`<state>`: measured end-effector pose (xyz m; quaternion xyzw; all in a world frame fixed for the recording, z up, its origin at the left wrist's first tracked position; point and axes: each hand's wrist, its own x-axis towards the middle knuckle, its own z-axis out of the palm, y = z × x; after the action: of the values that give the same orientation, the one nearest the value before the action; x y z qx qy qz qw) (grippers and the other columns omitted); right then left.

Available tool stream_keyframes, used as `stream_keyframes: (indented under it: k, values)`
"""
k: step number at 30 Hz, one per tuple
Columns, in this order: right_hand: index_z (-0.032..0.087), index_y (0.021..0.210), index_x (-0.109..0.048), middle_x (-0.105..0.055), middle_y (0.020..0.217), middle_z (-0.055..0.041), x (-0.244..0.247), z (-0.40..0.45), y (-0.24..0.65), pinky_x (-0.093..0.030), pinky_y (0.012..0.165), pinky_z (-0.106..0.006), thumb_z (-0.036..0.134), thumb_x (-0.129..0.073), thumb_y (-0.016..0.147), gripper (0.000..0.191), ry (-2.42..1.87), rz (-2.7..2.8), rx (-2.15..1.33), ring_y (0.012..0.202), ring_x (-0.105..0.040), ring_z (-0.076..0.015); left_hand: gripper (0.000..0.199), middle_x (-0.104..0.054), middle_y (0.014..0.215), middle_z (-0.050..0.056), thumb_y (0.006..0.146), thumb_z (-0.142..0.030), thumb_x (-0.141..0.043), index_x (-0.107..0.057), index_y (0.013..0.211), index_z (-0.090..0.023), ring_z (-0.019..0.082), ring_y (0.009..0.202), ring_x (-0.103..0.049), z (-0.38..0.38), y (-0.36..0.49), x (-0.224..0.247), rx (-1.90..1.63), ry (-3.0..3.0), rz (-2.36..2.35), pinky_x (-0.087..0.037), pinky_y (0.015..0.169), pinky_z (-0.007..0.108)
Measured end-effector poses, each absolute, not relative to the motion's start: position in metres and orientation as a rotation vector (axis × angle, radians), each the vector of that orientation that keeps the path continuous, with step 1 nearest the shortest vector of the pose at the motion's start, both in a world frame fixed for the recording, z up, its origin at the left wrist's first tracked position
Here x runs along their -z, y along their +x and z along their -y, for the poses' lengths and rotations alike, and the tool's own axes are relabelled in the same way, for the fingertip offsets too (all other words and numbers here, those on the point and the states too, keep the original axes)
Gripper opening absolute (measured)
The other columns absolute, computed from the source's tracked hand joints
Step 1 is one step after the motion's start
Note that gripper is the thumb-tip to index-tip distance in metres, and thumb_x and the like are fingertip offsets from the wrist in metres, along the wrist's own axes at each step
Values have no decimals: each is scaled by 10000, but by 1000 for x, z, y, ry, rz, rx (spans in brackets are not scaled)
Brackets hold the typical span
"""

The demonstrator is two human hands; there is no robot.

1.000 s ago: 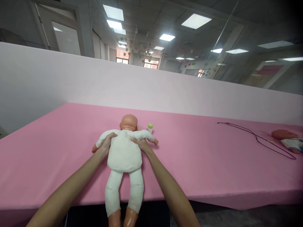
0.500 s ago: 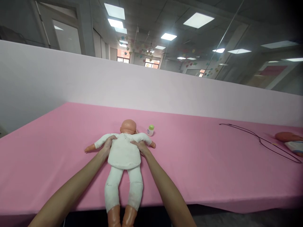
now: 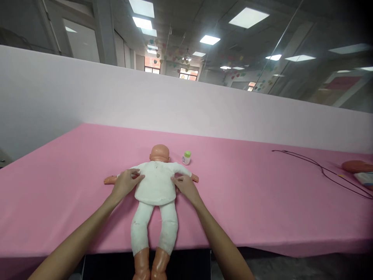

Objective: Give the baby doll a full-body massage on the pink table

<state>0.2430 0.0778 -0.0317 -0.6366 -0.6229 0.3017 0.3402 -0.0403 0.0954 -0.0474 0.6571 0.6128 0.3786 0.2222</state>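
A baby doll [image 3: 155, 182] with a bare vinyl head and a white cloth body lies flat on the pink-covered table [image 3: 64, 202], its arms spread and its vinyl feet reaching over the near edge. My left hand [image 3: 125, 183] grips the doll's side below its right-of-view shoulder seam, at the left of the torso. My right hand [image 3: 186, 188] holds the opposite side of the cloth torso. Just beyond the doll's arm stands a small white bottle with a green cap [image 3: 186, 157].
A black cord [image 3: 322, 170] curves across the table at the right. Past it, at the right edge, lies a second doll [image 3: 357, 167] in white clothing. A pale wall panel [image 3: 116, 101] runs behind the table; dark floor lies below its near edge.
Both hands have shifted from the doll's shoulders outward and down to the sides of its torso. The doll's arms now lie flatter on the table.
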Motion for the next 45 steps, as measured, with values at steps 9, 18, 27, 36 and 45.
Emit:
stream_keyframes:
  k: [9,18,27,36,45]
  values:
    - [121,1634,-377,-329,1712,-155,53,-93,211,-127,1321,-527,593,-432,1057,748,-1469,2064,-493,1623,-213,-306,641,-402,1669,178,1062,-556,-392,-515,1516,-120,305,1575,-328,-107,-1,63,-818,2182,-1406,-274,1283,482]
    - [179,1508,-582,-539,1591,-120,41,-96,248,-330,1268,-470,563,-481,1047,608,-1369,1932,-659,1508,-464,-292,393,-590,1526,161,988,-454,-619,-697,1275,-197,397,1459,-488,-104,21,17,-1011,1998,-1172,-298,1250,596]
    - [129,1474,-580,-620,1502,-155,23,-177,307,-437,1197,-446,103,-344,986,542,-1599,1784,-171,1418,-567,-256,666,-361,1668,246,1106,-549,-274,-421,1558,-82,265,1515,-441,-189,158,-1,-1062,368,-639,-534,1107,355]
    - [42,1552,-482,-401,1665,-209,33,-194,318,-272,1305,-432,198,-404,1026,554,-1632,1958,-285,1587,-331,-267,741,-470,1582,303,1096,-585,-228,-511,1487,-23,285,1466,-510,-208,176,7,-1074,439,-678,-546,1074,355]
    - [249,1686,-247,-302,1736,-69,5,-135,226,-165,1327,-520,613,-262,1095,694,-1285,1899,-380,1632,-197,-249,650,-785,1191,132,1117,-437,-182,-778,1048,-187,160,1168,-725,-126,154,0,-1016,1183,-835,-591,913,246]
